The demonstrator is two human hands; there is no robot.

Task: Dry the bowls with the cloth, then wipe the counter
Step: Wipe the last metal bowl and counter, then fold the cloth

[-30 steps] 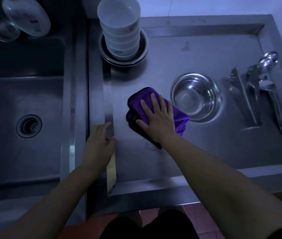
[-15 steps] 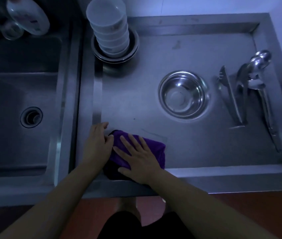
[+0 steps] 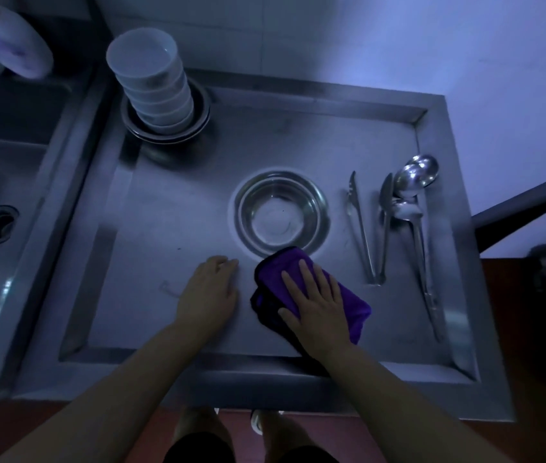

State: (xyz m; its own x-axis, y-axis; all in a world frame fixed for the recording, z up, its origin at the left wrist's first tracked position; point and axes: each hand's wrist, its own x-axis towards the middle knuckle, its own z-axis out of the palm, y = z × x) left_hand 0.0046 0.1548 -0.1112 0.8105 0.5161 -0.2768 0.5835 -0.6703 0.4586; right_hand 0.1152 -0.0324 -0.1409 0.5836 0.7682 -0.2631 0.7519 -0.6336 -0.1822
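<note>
The steel bench, one recessed tray with raised edges, filled most of the view, and one sink with a round drain lay along its left side. At the bench's far left corner stood one stack of white bowls, about six as far as the rims could be counted, nested upright inside a few shallow metal dishes whose number could not be told. One steel bowl sat upright near the middle of the bench, apart from the stack. One purple cloth, folded into a pad, lay flat on the bench just in front of the steel bowl, its far edge overlapping the bowl's near rim. The right hand lay on top of the cloth with straight, spread fingers, pressing it down and not curled around it. The left hand rested flat on the bare bench just left of the cloth, fingers relaxed, holding nothing and not touching the cloth. To the right of the steel bowl lay one pair of tongs and, beside them, what looked like three long-handled spoons with overlapping heads. One white bottle lay tilted at the far left, behind the sink.
</note>
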